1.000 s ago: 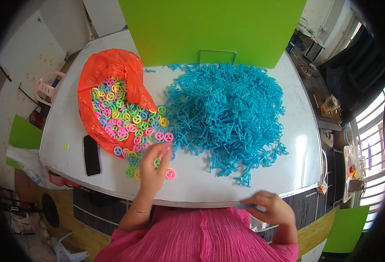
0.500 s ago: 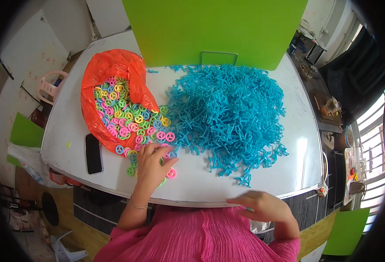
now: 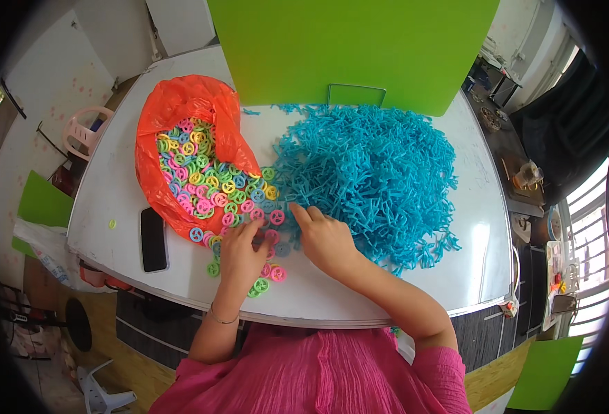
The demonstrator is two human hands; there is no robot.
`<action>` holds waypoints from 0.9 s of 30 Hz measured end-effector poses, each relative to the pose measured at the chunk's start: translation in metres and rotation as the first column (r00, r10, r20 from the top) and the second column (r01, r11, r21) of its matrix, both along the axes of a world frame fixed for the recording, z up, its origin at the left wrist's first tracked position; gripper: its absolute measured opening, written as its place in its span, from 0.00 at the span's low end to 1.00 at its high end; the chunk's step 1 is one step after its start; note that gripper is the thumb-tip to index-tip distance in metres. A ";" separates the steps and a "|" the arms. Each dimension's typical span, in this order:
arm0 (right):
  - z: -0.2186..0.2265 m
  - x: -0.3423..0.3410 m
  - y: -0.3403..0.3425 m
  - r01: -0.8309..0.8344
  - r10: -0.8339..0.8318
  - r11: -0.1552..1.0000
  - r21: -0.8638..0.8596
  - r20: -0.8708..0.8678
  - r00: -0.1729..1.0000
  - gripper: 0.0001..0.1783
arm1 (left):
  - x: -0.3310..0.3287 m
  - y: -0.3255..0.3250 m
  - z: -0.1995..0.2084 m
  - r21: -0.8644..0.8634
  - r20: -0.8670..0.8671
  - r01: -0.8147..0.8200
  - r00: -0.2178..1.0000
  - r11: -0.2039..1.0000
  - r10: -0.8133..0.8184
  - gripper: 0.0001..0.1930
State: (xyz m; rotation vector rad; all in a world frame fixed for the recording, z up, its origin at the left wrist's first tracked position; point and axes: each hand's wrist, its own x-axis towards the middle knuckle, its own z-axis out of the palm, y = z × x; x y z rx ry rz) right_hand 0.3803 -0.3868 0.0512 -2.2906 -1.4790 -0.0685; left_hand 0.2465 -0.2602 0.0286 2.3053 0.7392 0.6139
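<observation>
Small ring wheels (image 3: 201,181) in pink, green, yellow and blue spill from a red plastic bag (image 3: 154,165) on the left of the white table. My left hand (image 3: 241,252) is over the nearest loose wheels, thumb and fingers apart; no held piece shows. Toward the right lies a big heap of small blue forked plastic pieces (image 3: 380,176). My right hand (image 3: 326,241) reaches across to the heap's left edge, index finger stretched toward the blue pieces and its other fingers partly hidden. A few pink and green wheels (image 3: 277,274) lie between my hands and the table's near edge.
A black phone (image 3: 154,240) lies left of the bag, with a single green wheel (image 3: 112,224) beyond it. An upright green board (image 3: 353,52) with a wire handle closes off the table's far side. The table's curved front edge (image 3: 304,322) runs close to my body.
My right hand has moved from above the table's near edge forward and left to the blue heap's edge. My left hand stays over the wheels, its fingers shifted slightly. The view has shifted a little.
</observation>
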 end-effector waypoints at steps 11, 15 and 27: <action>0.050 0.008 -0.047 0.226 0.037 0.952 0.206 -0.812 0.583 0.27 | 0.003 -0.008 0.007 0.234 0.015 0.058 0.998 0.971 -0.063 0.12; 0.055 0.012 -0.055 0.260 0.027 0.952 0.158 -0.895 0.445 0.25 | 0.000 -0.005 0.004 0.096 0.013 0.045 0.999 0.994 -0.046 0.10; 0.026 -0.028 -0.084 0.417 0.171 0.859 0.298 -0.933 0.315 0.16 | 0.010 -0.073 0.037 -0.699 0.472 0.337 0.880 0.631 0.053 0.07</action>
